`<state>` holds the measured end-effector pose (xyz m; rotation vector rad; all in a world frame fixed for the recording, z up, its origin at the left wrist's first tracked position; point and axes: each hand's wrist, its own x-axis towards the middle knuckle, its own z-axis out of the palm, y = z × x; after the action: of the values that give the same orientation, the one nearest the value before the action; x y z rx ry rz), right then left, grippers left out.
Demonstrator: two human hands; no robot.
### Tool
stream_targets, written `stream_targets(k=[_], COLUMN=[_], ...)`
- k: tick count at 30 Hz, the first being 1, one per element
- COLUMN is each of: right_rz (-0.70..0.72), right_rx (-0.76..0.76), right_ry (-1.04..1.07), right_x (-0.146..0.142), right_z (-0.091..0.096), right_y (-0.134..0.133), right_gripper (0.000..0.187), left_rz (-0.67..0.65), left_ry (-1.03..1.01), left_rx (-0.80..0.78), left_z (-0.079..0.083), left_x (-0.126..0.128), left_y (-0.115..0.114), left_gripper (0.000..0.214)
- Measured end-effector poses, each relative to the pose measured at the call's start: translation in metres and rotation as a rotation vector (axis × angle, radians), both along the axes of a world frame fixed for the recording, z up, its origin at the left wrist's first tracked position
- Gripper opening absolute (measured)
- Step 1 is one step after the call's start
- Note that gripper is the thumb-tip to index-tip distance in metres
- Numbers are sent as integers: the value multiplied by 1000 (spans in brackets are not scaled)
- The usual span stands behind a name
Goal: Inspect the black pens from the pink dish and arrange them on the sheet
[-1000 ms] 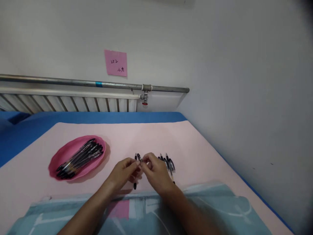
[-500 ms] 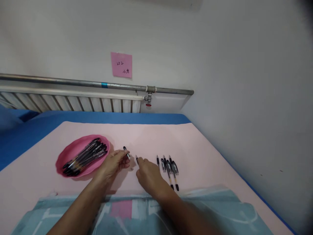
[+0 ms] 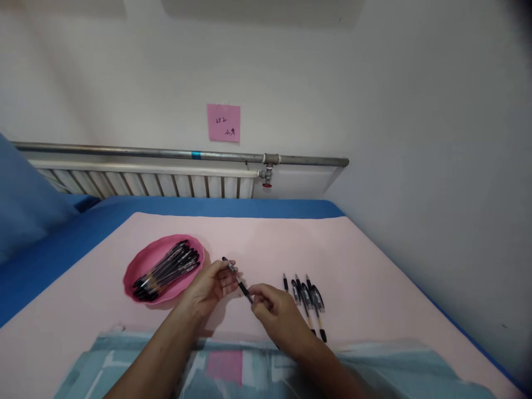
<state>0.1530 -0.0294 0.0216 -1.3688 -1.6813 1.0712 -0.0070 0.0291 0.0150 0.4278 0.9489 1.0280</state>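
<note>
Between the thumb and fingers of my left hand (image 3: 214, 285) is a clear pen cap (image 3: 230, 266) with a black end. My right hand (image 3: 276, 313) grips a black pen (image 3: 243, 288) by its barrel, tip pointing up and left. The pen's tip is at the cap's open end; whether it is inside, I cannot tell. Left of my left hand, a pink oval basket (image 3: 132, 266) holds several black pens (image 3: 168, 271). To the right of my right hand lie a few uncapped pens (image 3: 320, 327) and loose caps (image 3: 318, 298) side by side.
The pink table surface (image 3: 257, 238) has a blue border (image 3: 233, 208) at its back. Behind it run a radiator (image 3: 166, 183) and a metal pipe (image 3: 158, 152) with a red-handled valve (image 3: 267, 180). A white wall (image 3: 415, 166) rises on the right. Light blue patterned cloth (image 3: 137, 354) covers the near edge.
The pen in my right hand has turned and come up to the cap in my left hand; the two were apart before. The whole view has shifted slightly.
</note>
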Motion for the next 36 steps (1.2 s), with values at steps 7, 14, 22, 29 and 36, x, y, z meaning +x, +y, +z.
stream_targets(k=[7,14,22,29,36], right_rz=[-19,-135,-180,-220,-217], right_rx=[-25,-109,55,116,161], right_ry=[65,199,131,97,123], right_x=[3,-6,-7,-7,-7], right_z=[-2,-11,-12,-13,-16], right_y=[3,4,2,-1,-3], right_gripper=[21,12,3,5,6], left_rz=[-44,-56,-95,-52,-45], left_ry=[23,29,62,60,33], left_rx=[55,160,128,160,188], left_z=[-6,-4,-12,-13,-12], left_x=[4,13,24,36,40], left_y=[-2,-12,-18,-24,-31], left_gripper=[10,14,22,27,29])
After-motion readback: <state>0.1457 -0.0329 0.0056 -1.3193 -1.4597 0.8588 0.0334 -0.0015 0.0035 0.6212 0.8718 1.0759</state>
